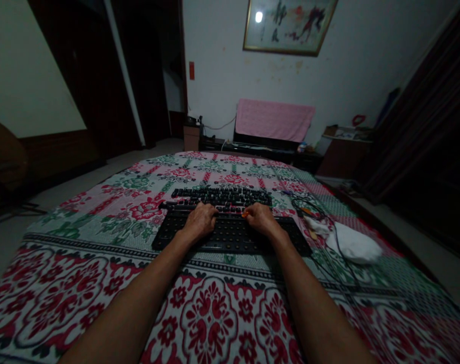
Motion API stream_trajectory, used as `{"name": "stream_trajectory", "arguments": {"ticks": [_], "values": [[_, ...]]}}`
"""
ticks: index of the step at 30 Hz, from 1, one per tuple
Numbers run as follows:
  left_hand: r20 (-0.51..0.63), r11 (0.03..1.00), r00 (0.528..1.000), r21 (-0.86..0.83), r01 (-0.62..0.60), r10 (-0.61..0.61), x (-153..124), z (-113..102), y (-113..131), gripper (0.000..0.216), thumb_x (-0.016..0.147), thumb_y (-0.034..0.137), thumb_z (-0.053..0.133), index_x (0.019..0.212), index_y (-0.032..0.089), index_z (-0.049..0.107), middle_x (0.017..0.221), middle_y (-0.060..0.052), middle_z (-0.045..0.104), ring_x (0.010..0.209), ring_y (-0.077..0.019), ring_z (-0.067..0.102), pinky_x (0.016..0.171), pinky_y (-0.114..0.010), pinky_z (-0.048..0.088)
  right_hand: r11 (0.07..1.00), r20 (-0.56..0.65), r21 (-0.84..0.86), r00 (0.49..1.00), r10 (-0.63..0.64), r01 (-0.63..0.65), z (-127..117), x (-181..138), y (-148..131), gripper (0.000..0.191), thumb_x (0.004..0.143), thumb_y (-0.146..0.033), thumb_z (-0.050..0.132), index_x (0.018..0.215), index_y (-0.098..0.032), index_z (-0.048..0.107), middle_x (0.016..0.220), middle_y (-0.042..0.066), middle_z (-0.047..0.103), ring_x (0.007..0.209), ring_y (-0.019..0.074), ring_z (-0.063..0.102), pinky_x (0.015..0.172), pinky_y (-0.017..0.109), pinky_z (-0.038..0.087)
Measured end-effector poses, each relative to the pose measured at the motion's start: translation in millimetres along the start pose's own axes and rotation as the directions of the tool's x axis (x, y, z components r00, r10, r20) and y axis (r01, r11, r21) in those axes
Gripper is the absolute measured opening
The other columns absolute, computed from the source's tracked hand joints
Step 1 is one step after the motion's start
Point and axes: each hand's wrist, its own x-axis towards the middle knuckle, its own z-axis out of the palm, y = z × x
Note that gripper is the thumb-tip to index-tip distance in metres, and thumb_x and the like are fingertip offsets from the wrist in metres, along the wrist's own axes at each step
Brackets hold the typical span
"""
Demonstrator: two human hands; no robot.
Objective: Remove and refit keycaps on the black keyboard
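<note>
A black keyboard base [230, 237] with its keycaps off lies on the bed in front of me. Behind it sits a second black keyboard [222, 196] that still has keys. My left hand [200, 221] rests on the near keyboard's upper edge with its fingers curled under. My right hand [259, 218] is closed in a pinch on a small orange tool [245, 214], held over the same upper edge.
A floral red, green and white bedspread [214, 308] covers the bed. A white cloth [353, 243] and black cables [309, 207] lie to the right of the keyboards. Beyond the bed stand a pink-covered television [273, 121] and low cabinets; a framed picture [288, 23] hangs above.
</note>
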Motion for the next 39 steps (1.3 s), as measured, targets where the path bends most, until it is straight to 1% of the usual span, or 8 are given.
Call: {"name": "stream_trajectory", "arguments": {"ticks": [6,10,14,21,25,28,33,39], "values": [[0.008,1.0,1.0,-0.013,0.003,-0.003,-0.5,-1.3,-1.2,0.029,0.078,0.022,0.042,0.101,0.021,0.061,0.099,-0.005,0.06,0.096,-0.0194,0.048,0.088,-0.031,0.04,0.993,-0.126,0.095,0.99,-0.061,0.073,6.4,0.5,-12.1,0.027,0.076,-0.018,0.045,0.092,-0.021,0.067,0.087,0.005,0.062,0.081,0.0134,0.055,0.074,0.02,0.038],[0.007,1.0,1.0,-0.007,-0.005,0.005,-0.3,-0.2,-2.3,0.029,0.078,0.023,0.042,0.1,0.021,0.061,0.099,-0.004,0.06,0.096,-0.0197,0.048,0.088,-0.031,0.04,0.997,-0.042,0.018,0.997,-0.07,0.071,7.7,0.0,-13.1,0.028,0.075,-0.015,0.044,0.089,-0.021,0.068,0.088,0.006,0.062,0.083,0.015,0.056,0.073,0.021,0.038],[0.009,1.0,1.0,-0.013,-0.008,0.008,0.7,1.7,-3.6,0.03,0.079,0.024,0.041,0.101,0.022,0.061,0.1,-0.004,0.06,0.097,-0.0195,0.049,0.089,-0.031,0.04,1.0,0.013,-0.016,1.0,-0.002,0.003,0.1,-1.0,-2.8,0.029,0.072,-0.013,0.044,0.087,-0.019,0.068,0.086,0.006,0.065,0.08,0.0158,0.058,0.071,0.021,0.038],[0.03,0.999,0.999,-0.031,0.023,-0.022,0.7,-2.0,-1.8,0.029,0.078,0.024,0.043,0.1,0.023,0.061,0.101,-0.004,0.061,0.098,-0.0193,0.049,0.09,-0.031,0.039,0.993,-0.041,0.075,0.994,0.097,-0.093,-7.6,-2.2,14.9,0.029,0.072,-0.015,0.043,0.088,-0.019,0.068,0.086,0.003,0.067,0.08,0.0139,0.059,0.07,0.019,0.039],[0.025,0.999,1.0,-0.034,0.006,-0.006,0.3,-2.8,-1.8,0.03,0.078,0.023,0.042,0.1,0.022,0.062,0.1,-0.004,0.061,0.098,-0.0197,0.049,0.09,-0.032,0.04,0.994,0.021,0.029,0.994,0.105,-0.106,-6.3,-2.5,11.2,0.031,0.07,-0.012,0.044,0.088,-0.018,0.068,0.083,0.005,0.068,0.078,0.0156,0.06,0.068,0.02,0.04],[0.02,0.999,1.0,-0.033,0.003,-0.002,0.2,-1.6,-2.3,0.029,0.078,0.024,0.042,0.1,0.022,0.062,0.101,-0.004,0.061,0.098,-0.0204,0.049,0.09,-0.033,0.04,0.991,0.077,0.084,0.993,0.095,-0.101,-8.6,-3.9,7.3,0.028,0.071,-0.015,0.046,0.087,-0.018,0.069,0.076,0.004,0.068,0.071,0.0141,0.059,0.062,0.018,0.039],[0.02,0.998,1.0,-0.05,-0.022,0.023,1.6,-1.6,-6.5,0.03,0.078,0.023,0.042,0.101,0.021,0.062,0.103,-0.005,0.061,0.1,-0.02,0.05,0.092,-0.033,0.038,0.99,0.082,0.1,0.993,0.088,-0.096,-12.4,-5.4,3.6,0.024,0.072,-0.02,0.048,0.084,-0.018,0.069,0.073,0.003,0.067,0.065,0.0125,0.058,0.057,0.018,0.037],[0.068,0.996,0.997,-0.081,-0.026,0.032,3.8,-3.7,-13.8,0.035,0.076,0.019,0.042,0.104,0.023,0.061,0.106,-0.002,0.062,0.098,-0.0186,0.052,0.091,-0.031,0.039,0.988,0.217,0.113,0.973,0.081,-0.108,-11.8,-5.5,6.4,0.021,0.068,-0.025,0.053,0.078,-0.016,0.07,0.066,0.002,0.066,0.06,0.012,0.057,0.05,0.018,0.033]]}}
